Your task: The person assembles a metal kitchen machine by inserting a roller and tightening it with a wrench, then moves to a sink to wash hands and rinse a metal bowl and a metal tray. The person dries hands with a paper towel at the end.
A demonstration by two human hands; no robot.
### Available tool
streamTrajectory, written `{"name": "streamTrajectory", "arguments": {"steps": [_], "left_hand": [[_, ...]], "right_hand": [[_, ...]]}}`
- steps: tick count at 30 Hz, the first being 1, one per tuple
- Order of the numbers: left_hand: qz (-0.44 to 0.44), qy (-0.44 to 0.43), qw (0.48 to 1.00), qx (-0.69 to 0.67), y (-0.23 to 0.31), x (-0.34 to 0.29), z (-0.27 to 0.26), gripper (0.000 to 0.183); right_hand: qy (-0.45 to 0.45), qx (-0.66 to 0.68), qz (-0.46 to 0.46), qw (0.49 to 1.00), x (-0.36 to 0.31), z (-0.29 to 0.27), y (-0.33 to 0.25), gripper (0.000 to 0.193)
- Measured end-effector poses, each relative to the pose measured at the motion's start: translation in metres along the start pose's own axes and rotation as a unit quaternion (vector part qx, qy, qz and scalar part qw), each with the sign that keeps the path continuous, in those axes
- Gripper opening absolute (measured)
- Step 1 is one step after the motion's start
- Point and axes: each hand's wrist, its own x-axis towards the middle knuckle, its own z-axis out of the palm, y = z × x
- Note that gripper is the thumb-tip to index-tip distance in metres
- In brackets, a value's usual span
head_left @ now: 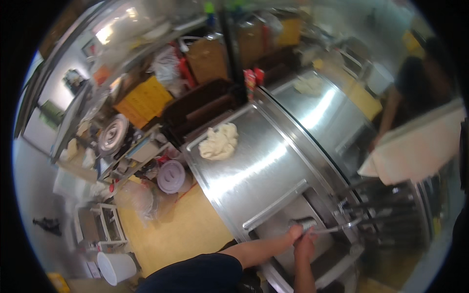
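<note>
My left hand (295, 231) and my right hand (306, 240) are close together over the metal sink (278, 224), beside the end of the tap (344, 225). Both look closed. A small silvery and dark object (308, 223) shows right at my fingers, too blurred to name, and I cannot tell how each hand meets it. On the steel counter (249, 166) beyond the sink, a pale, lumpy cloth-like heap (220, 141) lies near the far left corner.
A mirror-like panel (312, 112) borders the counter on the right. Brown crates (200, 107) and a yellow box (143, 101) stand behind it. On the left floor are a lidded lilac bucket (173, 177), a white bucket (116, 268) and a white-framed stool (100, 227).
</note>
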Motion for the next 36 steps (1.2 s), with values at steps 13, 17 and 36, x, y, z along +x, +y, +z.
{"name": "streamTrajectory", "arguments": {"steps": [13, 17, 36], "left_hand": [[-0.112, 0.135, 0.933, -0.315, 0.009, -0.03, -0.018, 0.046], [-0.17, 0.176, 0.919, -0.308, 0.008, -0.029, -0.018, 0.047], [-0.228, -0.019, 0.957, -0.175, 0.01, -0.043, -0.055, 0.071]], "right_hand": [[0.148, 0.38, 0.073, 0.91, -0.006, 0.019, 0.041, 0.066], [0.002, 0.677, 0.412, 0.61, -0.008, 0.024, 0.041, 0.07], [0.098, 0.663, 0.143, 0.728, 0.044, 0.059, 0.018, 0.023]]}}
